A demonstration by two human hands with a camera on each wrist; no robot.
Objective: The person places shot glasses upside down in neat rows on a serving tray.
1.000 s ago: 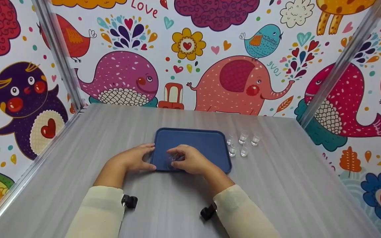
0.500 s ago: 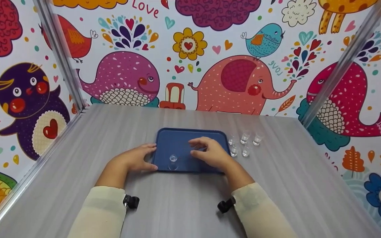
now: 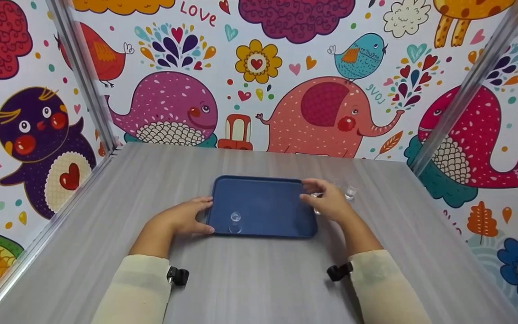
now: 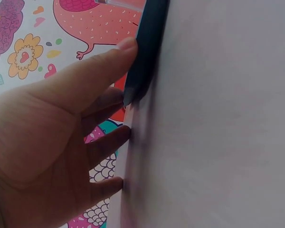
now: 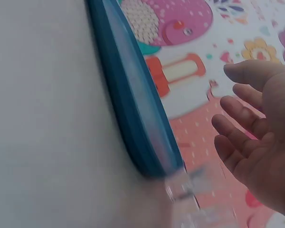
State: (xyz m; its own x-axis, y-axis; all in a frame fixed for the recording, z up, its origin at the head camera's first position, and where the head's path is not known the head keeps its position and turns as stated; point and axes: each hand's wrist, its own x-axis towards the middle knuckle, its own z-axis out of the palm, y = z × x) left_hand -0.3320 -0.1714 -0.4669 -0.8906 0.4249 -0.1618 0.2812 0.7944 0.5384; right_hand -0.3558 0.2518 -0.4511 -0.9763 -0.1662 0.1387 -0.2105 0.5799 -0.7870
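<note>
the step in hand seemed to be a reach for another cup, with one already on the tray. the tray [image 3: 265, 204] lay on the bench [image 3: 259, 279], and the cup [image 3: 235, 218] sat on it near the front left corner; whether rim up or rim down, i could not tell. the left hand [image 3: 185, 218] rested at the tray's left end, thumb and fingers apart, touching the edge without wrapping it. the right hand [image 3: 331, 202] was at the tray's right edge, just beside the cups there, its fingers [image 5: 240, 113] loosely bent, apart from the thumb and holding nothing. the next move, as i judged it, called for closing those fingers on a single cup without knocking its neighbours, the left hand steadying the tray. counted: two hands, one tray, one cup on it. off the tray, one far cup [image 3: 350, 193] showed plainly on the bench beyond the right hand; others were partly hidden behind it, and the right wrist view blurred at least two, so their full number i could not tell.
</note>
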